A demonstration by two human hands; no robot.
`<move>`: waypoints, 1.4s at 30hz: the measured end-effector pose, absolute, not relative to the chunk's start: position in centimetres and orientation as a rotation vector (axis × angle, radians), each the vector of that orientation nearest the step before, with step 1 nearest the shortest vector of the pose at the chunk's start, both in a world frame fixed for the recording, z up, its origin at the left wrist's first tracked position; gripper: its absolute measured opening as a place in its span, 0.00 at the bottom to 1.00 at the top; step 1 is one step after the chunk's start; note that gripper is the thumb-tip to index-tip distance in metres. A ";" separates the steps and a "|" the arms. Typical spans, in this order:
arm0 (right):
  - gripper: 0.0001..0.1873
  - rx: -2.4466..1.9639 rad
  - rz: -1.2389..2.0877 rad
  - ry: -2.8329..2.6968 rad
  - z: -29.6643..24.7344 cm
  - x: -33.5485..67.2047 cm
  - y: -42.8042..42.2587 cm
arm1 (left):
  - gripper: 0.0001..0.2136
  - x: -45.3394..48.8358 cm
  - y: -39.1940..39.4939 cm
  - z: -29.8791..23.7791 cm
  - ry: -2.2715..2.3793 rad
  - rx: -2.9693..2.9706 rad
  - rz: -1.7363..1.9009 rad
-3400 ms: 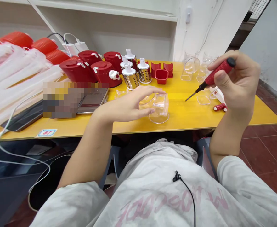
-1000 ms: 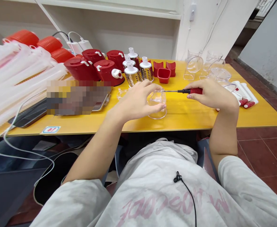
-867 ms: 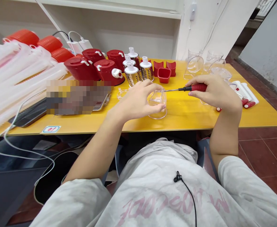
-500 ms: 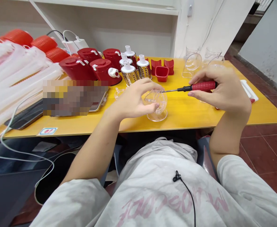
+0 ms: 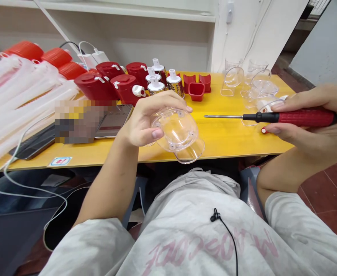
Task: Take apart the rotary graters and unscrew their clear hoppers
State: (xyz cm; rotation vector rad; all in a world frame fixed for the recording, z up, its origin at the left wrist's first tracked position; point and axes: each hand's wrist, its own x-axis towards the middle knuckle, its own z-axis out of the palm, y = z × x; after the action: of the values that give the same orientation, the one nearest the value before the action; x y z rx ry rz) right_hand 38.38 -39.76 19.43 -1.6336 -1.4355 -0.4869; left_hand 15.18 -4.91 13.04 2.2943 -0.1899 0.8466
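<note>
My left hand (image 5: 154, 120) is closed round a clear plastic housing (image 5: 182, 132), tilted so that its round face with small screw posts shows. The housing is held near the table's front edge, and its tube-like part points down toward me. In my right hand (image 5: 309, 115) is a screwdriver (image 5: 300, 117) with a red and black handle, gripped between thumb and fingers. Its metal shaft points left toward the housing, and the tip is apart from it.
Red bases (image 5: 125, 86) and metal grater drums (image 5: 174, 82) with white stems stand behind my left hand. Small red cups (image 5: 196, 92) sit at the back middle, more clear housings (image 5: 233, 78) at the back right. A phone (image 5: 113, 119) lies on the yellow table (image 5: 226, 143).
The screwdriver has drawn back to the right, away from the housing. My left hand has shifted slightly left and turned the housing so that its round face shows.
</note>
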 end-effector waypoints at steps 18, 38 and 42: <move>0.26 -1.976 -0.326 -1.577 18.6 37.5 -37.9 | 0.47 15.6 -5.6 13.6 -0.144 2.440 0.779; 0.36 -2.043 0.098 -1.783 18.4 42.7 -31.3 | 0.27 15.8 -7.0 13.4 0.237 2.678 0.691; 0.38 -2.038 0.213 -1.790 17.7 43.9 -29.9 | 0.27 16.2 -6.5 12.6 0.256 2.696 0.678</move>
State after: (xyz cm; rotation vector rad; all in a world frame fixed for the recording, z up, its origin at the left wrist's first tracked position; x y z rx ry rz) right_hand 43.90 -29.90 17.72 -2.0382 -1.7902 0.2132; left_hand 16.22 -6.50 12.60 2.6963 0.2564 0.6777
